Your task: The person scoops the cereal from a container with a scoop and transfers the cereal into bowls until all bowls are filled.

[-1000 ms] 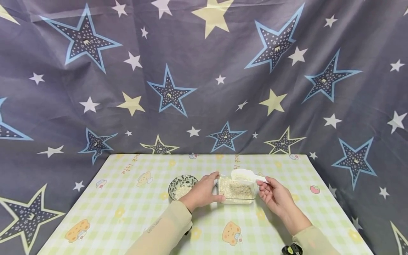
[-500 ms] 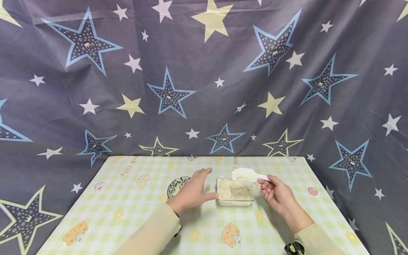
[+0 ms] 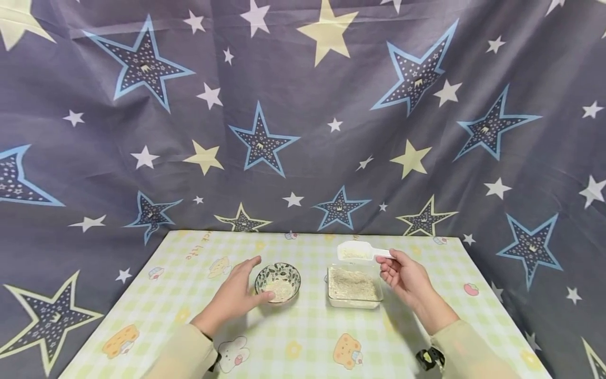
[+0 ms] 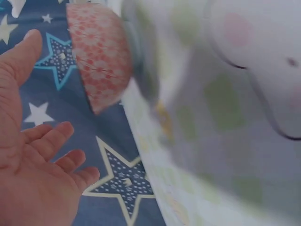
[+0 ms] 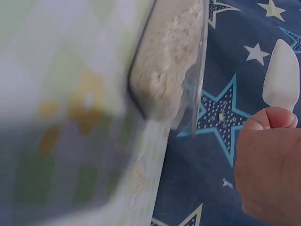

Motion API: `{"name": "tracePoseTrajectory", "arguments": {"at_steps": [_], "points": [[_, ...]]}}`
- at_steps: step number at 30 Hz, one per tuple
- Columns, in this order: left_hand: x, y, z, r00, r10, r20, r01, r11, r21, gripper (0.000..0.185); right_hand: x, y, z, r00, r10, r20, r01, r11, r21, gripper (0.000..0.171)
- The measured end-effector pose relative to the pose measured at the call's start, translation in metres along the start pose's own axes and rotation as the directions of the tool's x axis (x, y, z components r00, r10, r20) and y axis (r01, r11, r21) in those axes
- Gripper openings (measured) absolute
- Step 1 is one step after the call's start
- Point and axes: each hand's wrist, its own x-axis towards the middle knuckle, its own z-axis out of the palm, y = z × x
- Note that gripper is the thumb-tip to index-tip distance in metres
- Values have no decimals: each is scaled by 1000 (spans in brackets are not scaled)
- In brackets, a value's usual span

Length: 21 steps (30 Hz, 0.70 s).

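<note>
White scoop [image 3: 355, 249] pinched in your right hand [image 3: 408, 279], you've shifted your empty, loose-fingered left hand [image 3: 234, 296] from the glass container [image 3: 355, 303] to the bowl [image 3: 276, 271], leaving the container unsteadied.

Before me, a pale counter [image 3: 303, 323], green-checked and cartoon-printed. On it: leaf-patterned bowl [image 3: 284, 284], my eleven o'clock; clear container [image 3: 354, 303], one o'clock.

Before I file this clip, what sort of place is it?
Probably a small indoor corner set up for recording, though that is a guess: a star-printed curtain hangs behind a checked tablecloth, on which stand a patterned bowl and a clear container.
</note>
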Motion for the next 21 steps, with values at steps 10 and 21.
{"name": "tracePoseTrajectory", "arguments": {"at_steps": [10, 21], "points": [[-7, -7, 9, 1000, 11, -6, -11, 1000, -6, 109, 14, 24, 42, 999, -14, 37, 15, 999, -33, 16], [-8, -13, 16, 1000, 9, 1, -9, 1000, -7, 111, 20, 44, 82, 998, -47, 46, 53, 991, -125, 14]]}}
